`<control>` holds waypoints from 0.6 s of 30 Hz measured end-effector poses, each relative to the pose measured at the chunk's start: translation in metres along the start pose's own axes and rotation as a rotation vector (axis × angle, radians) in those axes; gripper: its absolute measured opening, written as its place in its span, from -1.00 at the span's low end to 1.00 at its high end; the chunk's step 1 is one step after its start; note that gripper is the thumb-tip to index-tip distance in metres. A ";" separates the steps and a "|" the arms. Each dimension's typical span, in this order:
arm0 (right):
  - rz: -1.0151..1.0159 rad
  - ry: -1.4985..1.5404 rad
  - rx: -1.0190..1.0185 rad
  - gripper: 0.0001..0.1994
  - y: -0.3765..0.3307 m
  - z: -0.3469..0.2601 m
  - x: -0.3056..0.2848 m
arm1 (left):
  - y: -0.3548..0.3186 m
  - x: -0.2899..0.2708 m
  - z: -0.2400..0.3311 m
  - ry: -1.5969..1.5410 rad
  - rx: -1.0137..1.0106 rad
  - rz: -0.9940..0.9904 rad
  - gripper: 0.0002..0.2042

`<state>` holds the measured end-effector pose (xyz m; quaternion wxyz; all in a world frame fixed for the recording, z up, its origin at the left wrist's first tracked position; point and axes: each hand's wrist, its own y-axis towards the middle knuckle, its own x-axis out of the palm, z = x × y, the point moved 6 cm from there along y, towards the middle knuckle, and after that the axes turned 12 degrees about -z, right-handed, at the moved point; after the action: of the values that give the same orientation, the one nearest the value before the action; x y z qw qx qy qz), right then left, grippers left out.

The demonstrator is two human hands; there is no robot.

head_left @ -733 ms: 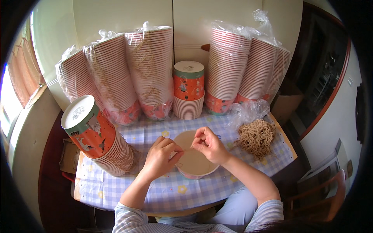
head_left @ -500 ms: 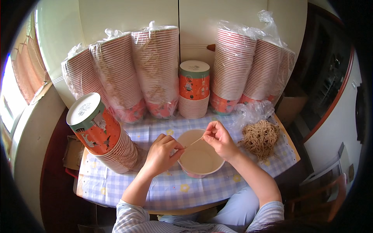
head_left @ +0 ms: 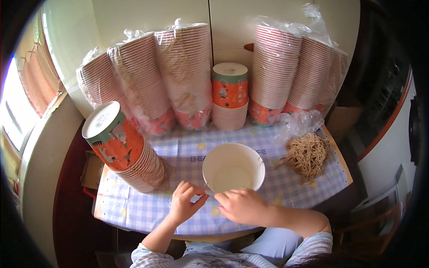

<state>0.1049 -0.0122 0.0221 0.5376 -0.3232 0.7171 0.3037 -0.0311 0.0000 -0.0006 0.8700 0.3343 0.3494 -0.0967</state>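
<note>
A white paper bowl stands upright and open-side up on the checked tablecloth, in the middle of the table. A thin tan string runs from its near rim down to my fingers. My left hand pinches the string's end just in front of the bowl. The fingertips of my right hand meet the left ones at the same spot, fingers curled. Both hands sit between the bowl and the table's near edge.
A pile of tan strings lies at the right beside a crumpled clear bag. Tall bagged stacks of red-and-white bowls line the back wall, with a short stack between them. A leaning stack stands at the left.
Both hands have come back from above the bowl's rim to its near side, fingertips together. The bowl's whole opening now shows.
</note>
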 end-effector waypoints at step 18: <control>0.160 -0.249 0.065 -0.93 0.004 0.069 0.020 | 0.009 0.075 -0.037 -0.324 -0.206 -0.088 -0.90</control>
<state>0.1369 0.0420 -0.0131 0.6069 -0.2074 0.6777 0.3599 0.0078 0.0358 -0.0660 0.9394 0.2078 0.2270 -0.1509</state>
